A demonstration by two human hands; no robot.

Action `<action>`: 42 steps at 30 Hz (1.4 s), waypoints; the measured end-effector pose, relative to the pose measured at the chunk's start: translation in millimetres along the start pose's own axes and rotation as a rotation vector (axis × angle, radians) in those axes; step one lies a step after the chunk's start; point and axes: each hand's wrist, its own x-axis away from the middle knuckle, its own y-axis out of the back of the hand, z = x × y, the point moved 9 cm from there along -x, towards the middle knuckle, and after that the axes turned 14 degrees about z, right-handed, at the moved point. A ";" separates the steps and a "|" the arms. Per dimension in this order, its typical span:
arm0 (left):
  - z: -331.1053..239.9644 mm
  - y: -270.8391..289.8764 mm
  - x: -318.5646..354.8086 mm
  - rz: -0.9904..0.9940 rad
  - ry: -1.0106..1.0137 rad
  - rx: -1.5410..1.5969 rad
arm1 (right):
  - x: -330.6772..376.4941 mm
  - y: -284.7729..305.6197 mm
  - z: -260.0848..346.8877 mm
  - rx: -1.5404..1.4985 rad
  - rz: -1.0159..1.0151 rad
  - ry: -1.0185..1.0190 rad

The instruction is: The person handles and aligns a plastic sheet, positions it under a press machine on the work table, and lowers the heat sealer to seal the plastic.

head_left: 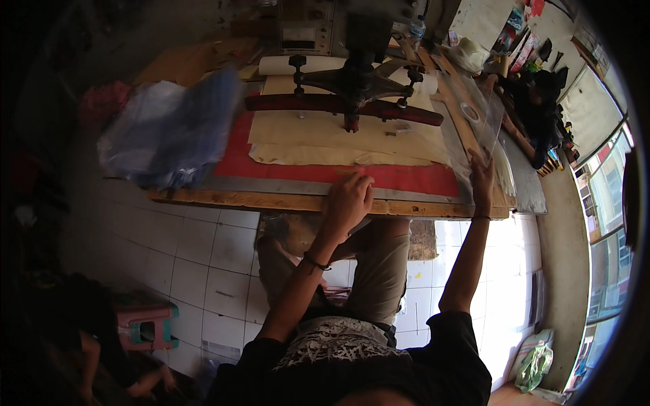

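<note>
My left hand (349, 204) is closed, its fingers curled at the front edge of a red sheet (406, 180) on the table; whatever they may hold is hidden. Over at the table's right end, my right hand (482, 177) has its fingers on the lower edge of a clear plastic sheet (489, 120). A cream cloth-like sheet (338, 150) lies on top of the red one, its front edge uneven. Above it hangs a press with a dark red bar (305, 103). Two small flat pieces rest on the cream sheet, too small to name.
Blurred bluish plastic sheets (179, 132) overhang the table's left end. A wooden edge (271, 201) runs along the front. Another person (535, 95) is at the right, and one sits low at the left near a pink-green stool (145, 325). A bottle (417, 28) stands behind.
</note>
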 end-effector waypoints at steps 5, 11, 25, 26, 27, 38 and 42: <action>-0.7 -3.6 -2.4 -0.001 -0.022 0.004 | -7.4 -0.7 -3.9 0.042 0.017 -0.026; 2.0 -6.8 0.0 0.017 -0.015 0.018 | -23.8 -11.7 0.2 0.032 0.095 0.019; 1.6 -11.7 -1.7 0.028 0.005 0.007 | -70.8 -1.5 -52.7 -0.123 0.177 -0.022; 0.9 -14.4 -2.2 0.044 0.001 0.020 | -71.2 0.4 -58.9 -0.129 0.174 -0.022; 2.0 -14.3 -1.7 0.059 0.004 0.026 | -71.0 -5.1 -61.7 -0.146 0.162 -0.039; -4.3 -5.9 -23.7 0.093 -0.051 0.043 | -69.6 3.6 -43.3 0.022 0.128 -0.017; -8.5 -26.2 -54.3 0.257 -0.077 0.069 | -65.7 1.4 -38.1 0.014 0.148 -0.002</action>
